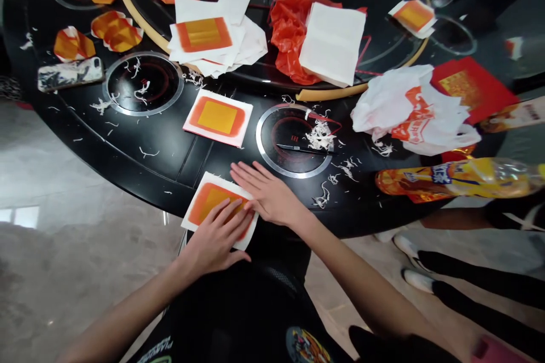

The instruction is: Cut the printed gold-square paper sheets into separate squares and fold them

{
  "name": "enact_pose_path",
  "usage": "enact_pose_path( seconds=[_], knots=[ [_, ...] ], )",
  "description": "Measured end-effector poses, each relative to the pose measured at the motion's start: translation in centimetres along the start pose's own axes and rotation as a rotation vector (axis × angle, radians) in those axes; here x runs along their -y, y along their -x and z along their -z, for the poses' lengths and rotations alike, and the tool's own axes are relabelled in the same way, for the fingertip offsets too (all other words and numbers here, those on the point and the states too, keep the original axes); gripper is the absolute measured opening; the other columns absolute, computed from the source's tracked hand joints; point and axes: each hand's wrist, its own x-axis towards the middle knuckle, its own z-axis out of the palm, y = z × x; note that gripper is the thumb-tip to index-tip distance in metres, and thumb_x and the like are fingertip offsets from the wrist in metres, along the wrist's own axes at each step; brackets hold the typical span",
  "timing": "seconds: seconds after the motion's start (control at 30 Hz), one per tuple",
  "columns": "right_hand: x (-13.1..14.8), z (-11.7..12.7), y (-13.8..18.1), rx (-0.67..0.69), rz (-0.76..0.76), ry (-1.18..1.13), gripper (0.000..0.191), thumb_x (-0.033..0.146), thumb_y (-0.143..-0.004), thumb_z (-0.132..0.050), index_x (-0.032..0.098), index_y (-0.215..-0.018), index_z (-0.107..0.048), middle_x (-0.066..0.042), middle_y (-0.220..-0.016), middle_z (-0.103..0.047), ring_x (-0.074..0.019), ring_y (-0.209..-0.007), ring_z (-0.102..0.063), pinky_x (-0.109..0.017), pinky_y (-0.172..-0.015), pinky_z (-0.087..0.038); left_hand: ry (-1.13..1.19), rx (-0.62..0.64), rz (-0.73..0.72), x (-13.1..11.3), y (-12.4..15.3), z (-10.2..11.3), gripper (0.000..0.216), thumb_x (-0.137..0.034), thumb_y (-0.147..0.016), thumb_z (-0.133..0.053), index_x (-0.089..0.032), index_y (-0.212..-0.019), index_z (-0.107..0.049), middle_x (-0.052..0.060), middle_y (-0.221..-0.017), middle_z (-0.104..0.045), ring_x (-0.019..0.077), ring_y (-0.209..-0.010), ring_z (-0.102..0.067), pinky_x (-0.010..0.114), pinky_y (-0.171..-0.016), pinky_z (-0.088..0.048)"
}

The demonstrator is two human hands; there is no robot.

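A white paper sheet with an orange and gold print point(198, 204) lies at the near edge of the black table. My left hand point(217, 238) rests flat on this sheet, its fingers extended over the gold patch. Over the sheet's right edge lies my right hand point(270, 193), fingers straight and pointing left, covering that corner. Neither hand is closed round anything. Just beyond them is a small stack of similar printed paper point(218, 118). A thin dark pen-like tool point(300, 149) lies on the round glass plate point(272, 167) to the right, beside white paper shreds point(320, 135).
Folded gold-orange paper pieces point(117, 31) and a phone point(70, 74) lie at left. On the raised turntable are loose printed sheets point(204, 34) and a white paper stack point(334, 42). A plastic bag point(392, 102) and a drink bottle point(451, 178) lie right. Another person's legs point(468, 278) show below.
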Motion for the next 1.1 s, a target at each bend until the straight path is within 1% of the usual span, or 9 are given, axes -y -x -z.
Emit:
enact_pose_path(
  seconds=[0.13,0.3,0.4,0.47,0.5,0.53,0.6,0.73,1.1],
  knots=[
    [-1.0,0.2,3.5,-0.115,-0.268,0.155,0.08,0.052,-0.113,-0.042,0.018,-0.176,-0.007,-0.012,-0.18,-0.027,-0.0322,-0.169,-0.021,-0.061,-0.138,-0.026,-0.055,0.068,-0.068,0.4,2.2,1.0,0.074,-0.013,-0.097,-0.056,-0.007,-0.168,-0.039,0.012,-0.169,-0.05,0.033,-0.157,-0.046,0.048,-0.133,-0.034],
    [-0.5,-0.1,8.9,-0.255,-0.414,0.184,0.075,0.031,-0.113,-0.046,0.027,-0.177,-0.007,-0.011,-0.177,-0.035,-0.0346,-0.168,-0.023,-0.069,-0.133,-0.034,0.083,-0.116,0.069,3.2,3.4,7.1,0.084,0.004,-0.095,-0.038,-0.022,-0.174,-0.027,0.006,-0.161,-0.061,0.0229,-0.152,-0.054,0.047,-0.126,-0.049],
    [0.5,-0.4,10.2,-0.372,-0.498,0.118,0.076,0.028,-0.111,-0.05,0.035,-0.176,-0.012,-0.009,-0.177,-0.035,-0.0343,-0.167,-0.027,-0.069,-0.131,-0.039,0.04,-0.433,0.237,6.0,0.7,11.0,0.073,-0.007,-0.102,-0.053,-0.028,-0.17,-0.038,0.006,-0.161,-0.06,0.0255,-0.148,-0.06,0.05,-0.127,-0.05],
    [1.0,-0.4,10.3,-0.446,-0.551,0.088,0.075,0.028,-0.11,-0.053,0.036,-0.176,-0.018,-0.009,-0.176,-0.039,-0.0342,-0.165,-0.032,-0.067,-0.13,-0.042,-0.065,-0.758,0.274,8.2,-2.5,11.7,0.068,-0.01,-0.103,-0.059,-0.027,-0.167,-0.044,0.006,-0.164,-0.057,0.0284,-0.151,-0.056,0.054,-0.128,-0.047],
    [1.1,-0.4,10.2,-0.466,-0.565,0.076,0.074,0.028,-0.109,-0.054,0.036,-0.175,-0.021,-0.009,-0.174,-0.042,-0.034,-0.164,-0.035,-0.066,-0.129,-0.043,-0.099,-0.803,0.219,9.4,-4.2,11.3,0.069,-0.008,-0.103,-0.056,-0.027,-0.167,-0.043,0.006,-0.167,-0.054,0.0288,-0.154,-0.053,0.056,-0.129,-0.045],
    [1.2,-0.3,10.1,-0.477,-0.573,0.066,0.072,0.028,-0.109,-0.054,0.036,-0.174,-0.025,-0.009,-0.172,-0.045,-0.0339,-0.163,-0.039,-0.065,-0.129,-0.045,-0.123,-0.769,0.141,10.7,-6.0,10.5,0.07,-0.005,-0.102,-0.053,-0.027,-0.167,-0.042,0.006,-0.168,-0.053,0.0286,-0.156,-0.05,0.059,-0.131,-0.041],
    [1.2,-0.2,10.0,-0.488,-0.586,0.051,0.068,0.03,-0.109,-0.055,0.035,-0.173,-0.031,-0.01,-0.169,-0.051,-0.0339,-0.16,-0.044,-0.064,-0.127,-0.048,-0.091,-0.489,0.084,13.2,-9.1,8.1,0.073,0.0,-0.097,-0.047,-0.022,-0.168,-0.042,0.01,-0.171,-0.047,0.0286,-0.163,-0.038,0.059,-0.135,-0.033],
    [1.0,-0.2,10.2,-0.506,-0.589,0.033,0.065,0.031,-0.109,-0.056,0.034,-0.171,-0.037,-0.01,-0.166,-0.054,-0.0342,-0.157,-0.048,-0.062,-0.125,-0.051,-0.049,-0.073,0.045,17.4,-11.9,3.4,0.069,-0.007,-0.099,-0.044,-0.021,-0.166,-0.047,0.011,-0.17,-0.047,0.0325,-0.161,-0.041,0.063,-0.132,-0.032],
    [0.7,0.0,10.1,-0.481,-0.55,0.015,0.068,0.028,-0.108,-0.059,0.033,-0.171,-0.035,-0.01,-0.169,-0.051,-0.035,-0.158,-0.046,-0.064,-0.125,-0.051,-0.047,0.011,-0.033,18.9,-12.8,2.6,0.066,-0.01,-0.102,-0.044,-0.029,-0.165,-0.049,0.006,-0.175,-0.04,0.0296,-0.164,-0.036,0.062,-0.133,-0.027]
  ],
)
